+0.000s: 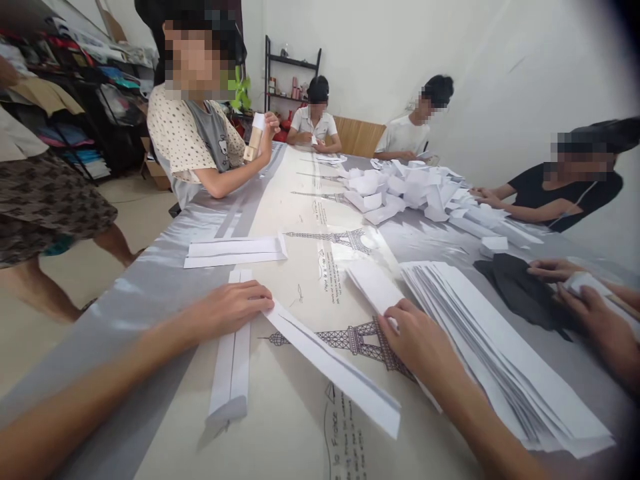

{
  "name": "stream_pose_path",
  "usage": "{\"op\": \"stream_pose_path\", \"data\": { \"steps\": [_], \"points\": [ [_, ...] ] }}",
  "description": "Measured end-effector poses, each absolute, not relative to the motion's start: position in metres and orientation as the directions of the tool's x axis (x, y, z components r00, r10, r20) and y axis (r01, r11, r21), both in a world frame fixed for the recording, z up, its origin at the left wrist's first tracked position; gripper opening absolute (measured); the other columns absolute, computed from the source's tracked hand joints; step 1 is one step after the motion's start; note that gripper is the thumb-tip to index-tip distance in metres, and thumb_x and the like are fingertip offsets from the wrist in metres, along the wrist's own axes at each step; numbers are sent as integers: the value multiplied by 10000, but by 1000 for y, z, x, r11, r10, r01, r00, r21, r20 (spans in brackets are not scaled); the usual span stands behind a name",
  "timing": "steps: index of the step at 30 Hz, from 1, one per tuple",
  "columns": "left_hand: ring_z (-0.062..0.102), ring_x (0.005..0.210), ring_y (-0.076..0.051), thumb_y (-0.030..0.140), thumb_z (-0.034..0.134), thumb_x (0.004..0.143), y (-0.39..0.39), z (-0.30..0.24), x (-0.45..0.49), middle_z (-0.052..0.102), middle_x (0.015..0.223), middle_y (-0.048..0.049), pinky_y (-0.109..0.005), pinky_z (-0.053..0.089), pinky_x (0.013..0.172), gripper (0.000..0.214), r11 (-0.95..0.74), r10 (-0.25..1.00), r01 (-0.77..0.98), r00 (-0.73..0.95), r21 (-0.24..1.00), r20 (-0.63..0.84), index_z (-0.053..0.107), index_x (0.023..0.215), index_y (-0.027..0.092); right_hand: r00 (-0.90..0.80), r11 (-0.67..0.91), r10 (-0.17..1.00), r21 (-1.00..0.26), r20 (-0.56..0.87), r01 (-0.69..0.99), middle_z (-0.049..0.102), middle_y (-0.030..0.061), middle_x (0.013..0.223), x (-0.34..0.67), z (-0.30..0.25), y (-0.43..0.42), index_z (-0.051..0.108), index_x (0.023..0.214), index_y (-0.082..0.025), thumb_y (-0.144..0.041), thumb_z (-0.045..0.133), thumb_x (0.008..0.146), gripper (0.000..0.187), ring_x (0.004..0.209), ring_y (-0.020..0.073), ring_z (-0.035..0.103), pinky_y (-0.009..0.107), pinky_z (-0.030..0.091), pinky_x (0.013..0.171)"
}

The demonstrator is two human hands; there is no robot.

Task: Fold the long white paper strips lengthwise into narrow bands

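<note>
My left hand (233, 310) has its fingers closed on the upper end of a long folded white paper strip (335, 363), which slants down to the right above the tablecloth. Under that hand lies another folded paper strip (230, 373), with a lengthwise seam and a curled near end. My right hand (417, 337) pinches a white paper strip (367, 280) by its side, partly covering it. A third folded strip (235, 252) lies crosswise beyond my left hand. Just right of my right hand is a fanned stack of white paper strips (493, 347).
A tablecloth (300, 407) printed with towers covers the table. Farther back rises a heap of folded white paper pieces (405, 190). At the right, a co-worker's hands (590, 300) hold white paper beside a black cloth-like item (520, 290). Several other people sit around the table.
</note>
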State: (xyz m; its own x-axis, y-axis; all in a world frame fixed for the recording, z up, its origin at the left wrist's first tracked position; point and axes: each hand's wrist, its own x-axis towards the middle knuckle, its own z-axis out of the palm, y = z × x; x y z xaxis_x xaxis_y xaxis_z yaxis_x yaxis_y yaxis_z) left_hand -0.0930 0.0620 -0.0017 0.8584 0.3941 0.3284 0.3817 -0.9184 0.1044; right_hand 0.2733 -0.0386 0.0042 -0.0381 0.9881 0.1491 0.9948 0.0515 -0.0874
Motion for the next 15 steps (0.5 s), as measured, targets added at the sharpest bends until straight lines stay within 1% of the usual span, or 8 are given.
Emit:
{"op": "stream_pose_path", "data": {
  "steps": [3, 5, 7, 9, 11, 12, 13, 15],
  "points": [
    [668, 1084, -210, 182, 401, 1071, 60, -2, -92, 716, 1204, -85, -315, 536, 914, 286, -922, 386, 371, 872, 106, 300, 678, 1133, 207, 44, -22, 984, -122, 173, 992, 621, 99, 916, 289, 4, -29, 656, 869, -181, -269, 490, 1017, 239, 614, 188, 583, 303, 374, 511],
    [659, 1149, -214, 169, 399, 1068, 59, -4, -92, 704, 1262, -82, -334, 541, 963, 308, -926, 378, 356, 878, 126, 293, 676, 1192, 223, 59, -31, 981, -150, 185, 988, 614, 104, 916, 292, 4, -25, 664, 965, -163, -283, 517, 1008, 195, 649, 209, 596, 309, 389, 527],
    [648, 1202, -208, 126, 385, 1058, 59, -7, -92, 701, 1289, -77, -354, 538, 1010, 353, -932, 360, 329, 879, 150, 311, 666, 1240, 239, 43, -6, 983, -199, 180, 980, 619, 104, 926, 287, 7, -25, 659, 1053, -146, -323, 522, 1016, 227, 680, 216, 612, 320, 435, 559],
    [626, 1256, -211, 99, 380, 1054, 59, -10, -92, 699, 1304, -74, -381, 526, 1051, 382, -939, 343, 305, 874, 160, 345, 653, 1275, 248, -25, 67, 988, -272, 152, 960, 637, 88, 948, 272, 9, -29, 652, 1124, -160, -382, 490, 1042, 287, 717, 198, 637, 315, 499, 613],
    [605, 1293, -222, 99, 388, 1059, 58, -12, -91, 691, 1325, -75, -404, 517, 1070, 377, -944, 328, 296, 870, 143, 367, 641, 1295, 248, -142, 171, 984, -374, 103, 912, 655, 56, 985, 251, 10, -36, 651, 1184, -217, -440, 459, 1058, 320, 760, 168, 657, 279, 539, 651],
    [598, 1304, -228, 107, 397, 1063, 58, -13, -89, 687, 1333, -76, -414, 513, 1076, 365, -946, 325, 298, 869, 130, 374, 640, 1295, 247, -214, 215, 975, -495, 61, 842, 652, 58, 1007, 239, 9, -40, 649, 1213, -223, -436, 488, 1048, 314, 773, 169, 658, 285, 550, 666],
    [592, 1311, -234, 117, 406, 1065, 57, -13, -88, 683, 1339, -78, -424, 507, 1083, 351, -945, 325, 304, 866, 118, 379, 642, 1291, 245, -269, 244, 962, -562, 39, 790, 645, 52, 1006, 228, 8, -45, 639, 1250, -234, -426, 551, 1019, 313, 756, 168, 649, 298, 557, 675],
    [599, 1303, -243, 137, 428, 1062, 54, -12, -84, 687, 1331, -88, -449, 491, 1099, 322, -942, 334, 320, 860, 101, 387, 659, 1264, 236, -333, 302, 942, -561, 49, 771, 619, 45, 1040, 210, 3, -53, 620, 1299, -263, -346, 599, 988, 323, 689, 151, 611, 328, 553, 679]
  ]
}}
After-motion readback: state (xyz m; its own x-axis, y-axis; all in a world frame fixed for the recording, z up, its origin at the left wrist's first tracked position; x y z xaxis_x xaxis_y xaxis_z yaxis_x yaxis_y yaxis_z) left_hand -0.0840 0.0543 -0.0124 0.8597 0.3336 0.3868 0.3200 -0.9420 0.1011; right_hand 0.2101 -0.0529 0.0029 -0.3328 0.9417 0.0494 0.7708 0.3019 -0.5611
